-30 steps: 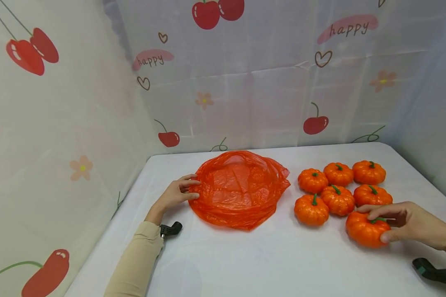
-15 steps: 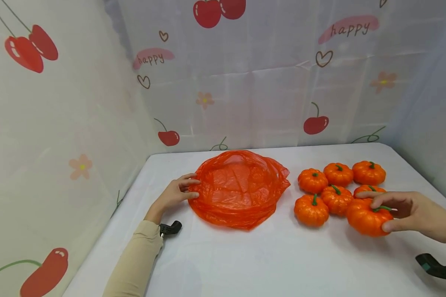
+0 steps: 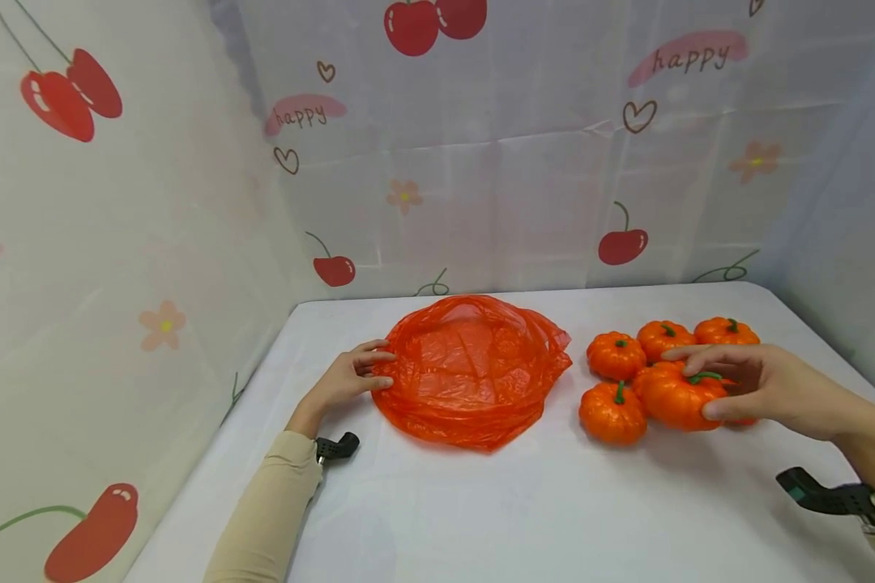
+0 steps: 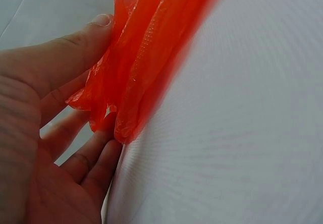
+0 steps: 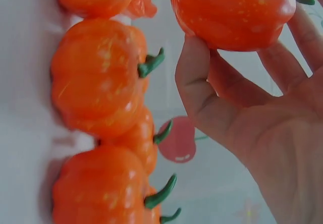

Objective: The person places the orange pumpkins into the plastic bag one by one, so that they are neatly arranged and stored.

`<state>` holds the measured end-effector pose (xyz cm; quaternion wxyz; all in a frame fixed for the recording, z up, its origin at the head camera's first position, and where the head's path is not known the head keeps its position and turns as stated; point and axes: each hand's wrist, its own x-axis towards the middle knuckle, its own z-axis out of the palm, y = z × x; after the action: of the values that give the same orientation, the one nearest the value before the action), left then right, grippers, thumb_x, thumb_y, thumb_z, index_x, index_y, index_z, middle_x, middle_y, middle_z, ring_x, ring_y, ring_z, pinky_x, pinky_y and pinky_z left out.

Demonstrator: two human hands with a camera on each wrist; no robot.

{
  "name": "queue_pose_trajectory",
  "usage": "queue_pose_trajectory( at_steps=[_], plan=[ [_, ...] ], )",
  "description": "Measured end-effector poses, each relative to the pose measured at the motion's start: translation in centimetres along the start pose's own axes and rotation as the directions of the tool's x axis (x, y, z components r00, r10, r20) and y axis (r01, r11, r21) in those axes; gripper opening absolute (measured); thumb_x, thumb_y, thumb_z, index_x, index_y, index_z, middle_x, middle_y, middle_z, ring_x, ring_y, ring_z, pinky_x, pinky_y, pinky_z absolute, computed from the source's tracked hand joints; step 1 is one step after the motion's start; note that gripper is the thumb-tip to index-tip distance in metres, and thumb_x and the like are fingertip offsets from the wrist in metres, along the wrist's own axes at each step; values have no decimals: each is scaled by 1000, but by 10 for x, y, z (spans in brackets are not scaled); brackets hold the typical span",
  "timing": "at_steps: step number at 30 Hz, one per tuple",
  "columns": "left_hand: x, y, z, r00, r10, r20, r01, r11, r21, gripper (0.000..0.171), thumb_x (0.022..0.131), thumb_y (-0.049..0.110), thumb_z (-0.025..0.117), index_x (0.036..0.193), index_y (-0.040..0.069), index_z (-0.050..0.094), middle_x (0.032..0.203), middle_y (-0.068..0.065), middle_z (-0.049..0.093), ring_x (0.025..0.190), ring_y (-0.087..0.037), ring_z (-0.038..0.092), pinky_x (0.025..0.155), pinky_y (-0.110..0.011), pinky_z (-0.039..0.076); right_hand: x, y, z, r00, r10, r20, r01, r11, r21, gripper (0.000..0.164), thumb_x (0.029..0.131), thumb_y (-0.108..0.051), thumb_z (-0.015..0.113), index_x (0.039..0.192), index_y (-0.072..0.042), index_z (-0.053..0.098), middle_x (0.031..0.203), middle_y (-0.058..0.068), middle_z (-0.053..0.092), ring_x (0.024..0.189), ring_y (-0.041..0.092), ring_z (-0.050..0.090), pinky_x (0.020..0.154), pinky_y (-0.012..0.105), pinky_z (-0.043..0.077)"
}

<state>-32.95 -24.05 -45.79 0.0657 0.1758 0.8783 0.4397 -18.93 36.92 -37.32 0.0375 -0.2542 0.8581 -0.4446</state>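
An orange-red plastic bag (image 3: 474,364) lies spread on the table with its mouth wide. At its left rim is my left hand (image 3: 346,376); in the left wrist view the bag's crumpled edge (image 4: 123,82) sits between thumb and fingers. My right hand (image 3: 776,389) grips a small orange pumpkin (image 3: 674,397) with a green stem, thumb on the near side and fingers over the far side. This pumpkin (image 5: 234,14) hangs above the table in the right wrist view. It partly covers the pumpkins behind it.
Several similar pumpkins stand grouped at the table's right, including a front-left one (image 3: 612,413) and a back-left one (image 3: 616,355). The white table (image 3: 496,518) is enclosed by printed curtains (image 3: 481,219) at the back and sides.
My right hand has lifted the front pumpkin off the table and carried it up and leftward over the others. The left hand and the bag have stayed in place.
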Motion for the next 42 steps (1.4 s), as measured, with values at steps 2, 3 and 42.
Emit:
queue_pose_trajectory(
  at_steps=[2, 3, 42],
  plan=[
    [0, 1, 1, 1000, 3, 6, -3, 1000, 0, 47, 89, 31, 82, 132, 17, 71, 162, -5, 43, 135, -33, 57, 107, -45, 54, 6, -6, 2, 1000, 10, 2, -10, 1000, 12, 35, 90, 4, 73, 123, -5, 65, 139, -25, 59, 118, -9, 60, 86, 18, 58],
    [0, 1, 1, 1000, 5, 8, -5, 1000, 0, 47, 89, 31, 82, 133, 17, 71, 162, -5, 43, 134, -33, 57, 107, -45, 54, 10, -10, 2, 1000, 18, 1, -18, 1000, 20, 35, 91, 3, 74, 123, -5, 65, 138, -24, 60, 118, -9, 60, 85, 20, 59],
    [2, -5, -1, 999, 44, 2, -44, 999, 2, 46, 91, 29, 81, 134, 17, 70, 162, -9, 42, 137, -39, 54, 112, -54, 48, 174, -81, 64, 976, 214, -43, -211, 974, 82, 50, 83, -45, 85, 124, -23, 67, 148, -6, 56, 138, 37, 51, 107, 55, 51]
  ],
)
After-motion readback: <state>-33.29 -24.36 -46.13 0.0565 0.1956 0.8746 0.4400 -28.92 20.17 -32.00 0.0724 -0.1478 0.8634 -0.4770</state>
